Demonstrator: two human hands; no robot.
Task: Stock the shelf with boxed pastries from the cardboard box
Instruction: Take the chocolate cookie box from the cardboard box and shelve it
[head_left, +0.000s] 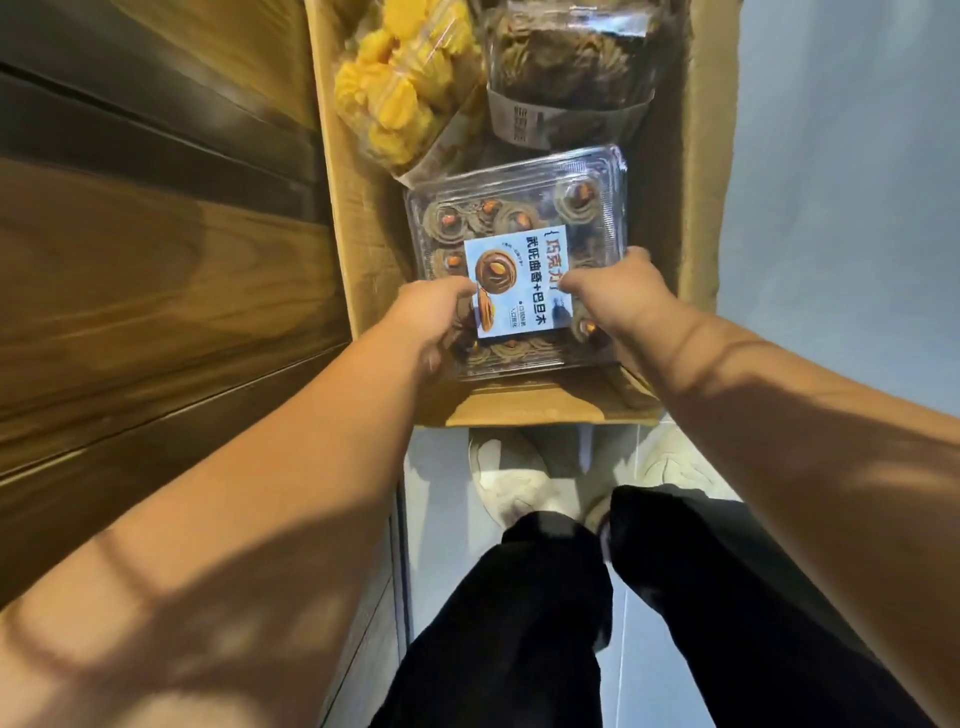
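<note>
Item: clear pastry box (519, 218), in the near end of the cardboard box (685, 208), lid up.

Edges and room: its left edge sits close to the carton's left wall. On the right a wider gap runs to the right wall. Its near edge is just inside the carton's near flap. The far edge stops just short of two other packs. You cannot tell whether it rests on the carton's bottom or is raised off it.

Appearance: square, transparent hinged shell, with brown swirled biscuits in rows, each with a nut at its centre. A blue label (519, 280) with printed characters and a biscuit picture covers the middle of the lid.

Hold: your left grip (431, 317) clasps the near-left corner, thumb on the lid at the label's left edge. Your right grip (618, 291) clasps the right side, thumb at the label's right edge.

Beyond: yellow pastry pack (400, 88) at the far left, brown pastry pack (571, 57) at the far right. The wooden shelf (156, 286) stands along the carton's left, and pale floor (831, 208) lies to its right.
</note>
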